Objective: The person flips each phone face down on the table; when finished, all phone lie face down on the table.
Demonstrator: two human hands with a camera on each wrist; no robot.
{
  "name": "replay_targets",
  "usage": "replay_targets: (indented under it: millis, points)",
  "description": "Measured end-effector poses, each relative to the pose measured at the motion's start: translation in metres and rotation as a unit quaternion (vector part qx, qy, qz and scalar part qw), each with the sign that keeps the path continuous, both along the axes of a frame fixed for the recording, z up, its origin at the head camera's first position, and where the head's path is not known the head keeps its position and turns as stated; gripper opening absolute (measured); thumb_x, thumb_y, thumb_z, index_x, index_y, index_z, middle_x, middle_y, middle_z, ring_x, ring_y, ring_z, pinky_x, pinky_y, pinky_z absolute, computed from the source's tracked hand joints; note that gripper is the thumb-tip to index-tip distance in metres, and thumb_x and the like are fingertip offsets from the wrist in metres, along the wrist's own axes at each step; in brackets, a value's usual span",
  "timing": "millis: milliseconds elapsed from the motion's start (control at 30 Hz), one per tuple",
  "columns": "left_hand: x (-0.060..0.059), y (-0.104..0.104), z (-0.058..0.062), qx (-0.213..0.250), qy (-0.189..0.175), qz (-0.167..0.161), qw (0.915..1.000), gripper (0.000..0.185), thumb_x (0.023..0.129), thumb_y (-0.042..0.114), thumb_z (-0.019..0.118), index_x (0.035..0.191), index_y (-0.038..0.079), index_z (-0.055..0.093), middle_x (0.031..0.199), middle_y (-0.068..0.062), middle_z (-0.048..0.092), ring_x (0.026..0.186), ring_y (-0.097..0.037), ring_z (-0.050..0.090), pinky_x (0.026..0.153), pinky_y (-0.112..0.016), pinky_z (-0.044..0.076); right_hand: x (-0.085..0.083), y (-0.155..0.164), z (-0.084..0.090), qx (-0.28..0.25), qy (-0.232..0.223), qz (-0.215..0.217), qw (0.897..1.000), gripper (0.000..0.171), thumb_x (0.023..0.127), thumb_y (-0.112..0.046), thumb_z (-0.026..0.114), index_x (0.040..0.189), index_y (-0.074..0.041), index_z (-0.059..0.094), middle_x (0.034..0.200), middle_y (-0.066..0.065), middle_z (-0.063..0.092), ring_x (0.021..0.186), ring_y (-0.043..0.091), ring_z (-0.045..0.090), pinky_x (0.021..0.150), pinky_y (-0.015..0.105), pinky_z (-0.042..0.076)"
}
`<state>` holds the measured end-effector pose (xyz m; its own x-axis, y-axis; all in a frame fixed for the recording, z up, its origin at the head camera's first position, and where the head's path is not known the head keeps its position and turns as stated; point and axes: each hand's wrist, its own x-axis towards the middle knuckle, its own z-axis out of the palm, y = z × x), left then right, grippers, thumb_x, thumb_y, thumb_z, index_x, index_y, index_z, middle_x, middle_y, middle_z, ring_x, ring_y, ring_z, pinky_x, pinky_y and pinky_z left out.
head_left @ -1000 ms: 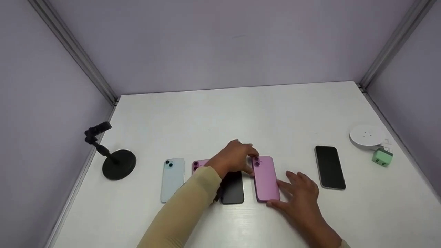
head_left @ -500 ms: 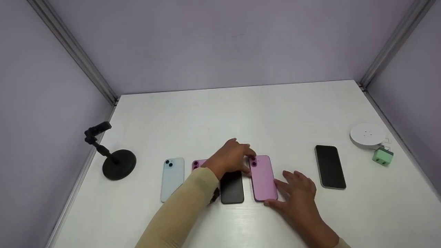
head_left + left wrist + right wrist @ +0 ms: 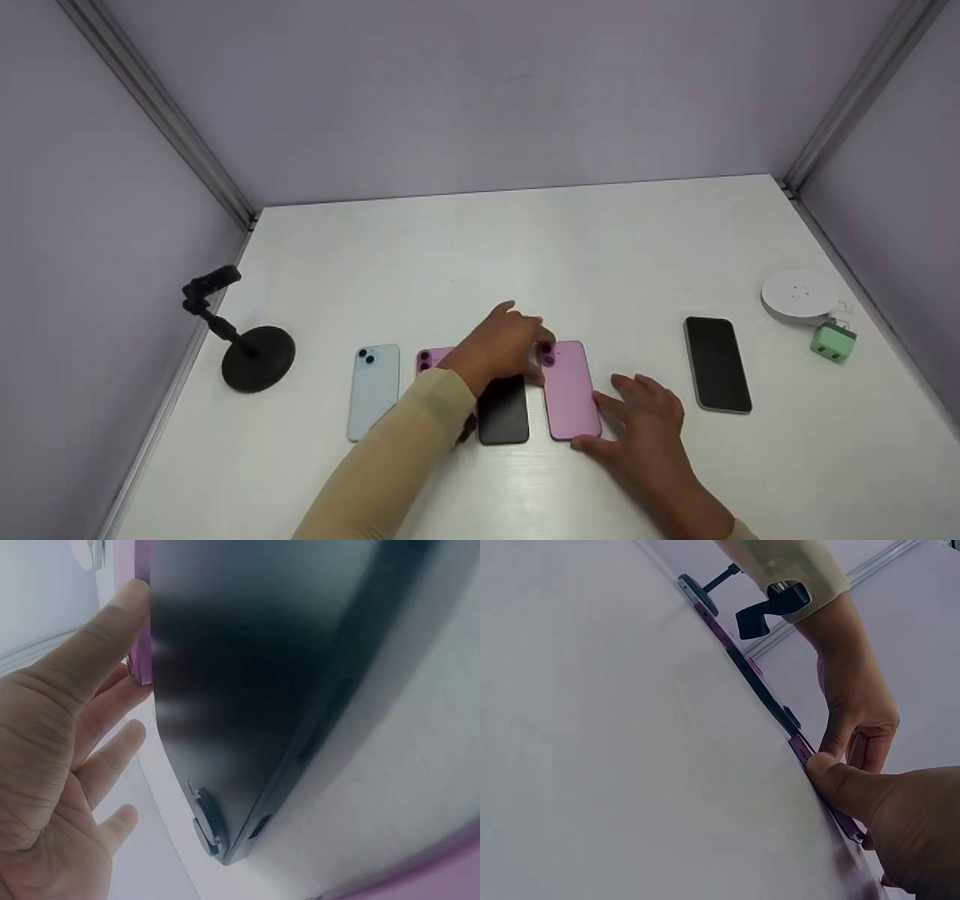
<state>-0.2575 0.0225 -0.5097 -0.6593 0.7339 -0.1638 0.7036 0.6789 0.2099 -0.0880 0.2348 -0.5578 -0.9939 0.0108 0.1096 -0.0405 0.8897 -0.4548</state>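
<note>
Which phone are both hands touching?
The pink phone lying face down, second from the right in the row. The left hand touches its camera end and the right hand its near corner. The other pink phone is mostly hidden under the left arm.

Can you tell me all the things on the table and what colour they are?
pink phone: 1, pink, middle, back up, between both hands
second pink phone: 1, pink, mostly hidden under the left arm
black phone: 1, black, beside the pink phone
blue phone: 1, pale blue, left
dark phone: 1, black screen, right
stand: 1, black, far left
round disc: 1, white, far right
charger plug: 1, green, by the disc
table: 1, white
left hand: touches the pink phone's top
right hand: touches its right edge and bottom corner
</note>
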Motion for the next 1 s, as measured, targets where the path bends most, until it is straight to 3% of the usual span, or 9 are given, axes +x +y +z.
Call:
replay_targets:
  millis: [133,333,400,533,633,767,900,1000]
  points:
    - [0.000,0.000,0.002,0.011,-0.012,0.006,0.9999,0.052,0.087,0.041,0.094,0.134,0.026,0.079,0.134,0.004,0.077,0.132,-0.021,0.069,0.136,-0.050,0.024,0.000,0.000,0.000,0.001,0.000,0.002,1.000,0.073,0.077,-0.051,0.097,0.136,-0.013,0.078,0.155,0.018,0.062,0.151,0.048,0.041,0.122,0.068,0.023]
    - [0.001,0.008,0.007,0.033,-0.053,0.055,0.9966,0.060,0.094,0.041,0.088,0.147,0.018,0.071,0.129,0.004,0.080,0.130,-0.022,0.068,0.130,-0.040,0.037,0.003,0.002,-0.002,0.005,0.013,0.019,1.000,0.071,0.079,-0.049,0.096,0.137,-0.012,0.077,0.153,0.018,0.062,0.149,0.047,0.043,0.119,0.069,0.028]
    - [0.003,0.016,0.009,0.028,-0.044,0.059,0.9969,0.059,0.098,0.043,0.083,0.149,0.017,0.069,0.130,0.003,0.080,0.131,-0.023,0.068,0.128,-0.039,0.040,0.004,0.005,-0.001,0.000,0.031,0.024,0.999,0.071,0.078,-0.048,0.097,0.135,-0.012,0.076,0.151,0.017,0.063,0.147,0.047,0.046,0.118,0.069,0.031]
    - [0.007,0.036,0.013,0.012,-0.021,0.054,0.9983,0.059,0.103,0.045,0.076,0.153,0.016,0.065,0.135,0.001,0.078,0.135,-0.021,0.068,0.132,-0.043,0.034,0.004,0.017,0.008,-0.032,0.082,0.022,0.996,0.063,0.080,-0.040,0.097,0.131,-0.009,0.077,0.145,0.017,0.067,0.142,0.046,0.051,0.116,0.068,0.034]
    - [0.011,0.055,0.019,0.005,-0.016,0.050,0.9986,0.064,0.102,0.046,0.076,0.157,0.018,0.060,0.141,0.001,0.076,0.140,-0.019,0.065,0.135,-0.046,0.030,-0.001,0.037,0.018,-0.056,0.099,-0.005,0.994,0.054,0.089,-0.030,0.092,0.133,-0.004,0.075,0.143,0.021,0.067,0.141,0.048,0.052,0.116,0.071,0.034]
    - [0.017,0.085,0.022,0.009,-0.007,0.032,0.9994,0.070,0.101,0.050,0.078,0.160,0.019,0.056,0.148,0.004,0.071,0.143,-0.015,0.063,0.134,-0.046,0.030,-0.008,0.072,0.032,-0.072,0.078,-0.075,0.992,0.050,0.100,-0.022,0.080,0.141,0.003,0.068,0.147,0.029,0.063,0.143,0.054,0.047,0.116,0.076,0.031]
    - [0.025,0.113,0.021,0.009,0.015,0.012,0.9998,0.076,0.099,0.054,0.079,0.162,0.020,0.054,0.157,0.008,0.063,0.147,-0.012,0.059,0.133,-0.045,0.032,-0.015,0.106,0.037,-0.066,0.040,-0.135,0.988,0.058,0.105,-0.022,0.071,0.150,0.010,0.056,0.150,0.038,0.057,0.143,0.061,0.043,0.117,0.077,0.030]
    - [0.030,0.132,0.019,-0.001,0.027,0.004,0.9996,0.083,0.096,0.059,0.080,0.164,0.023,0.051,0.162,0.010,0.059,0.150,-0.011,0.055,0.133,-0.044,0.033,-0.020,0.126,0.037,-0.073,-0.014,-0.164,0.984,0.070,0.108,-0.031,0.066,0.159,0.011,0.044,0.154,0.043,0.050,0.146,0.065,0.037,0.119,0.078,0.030]
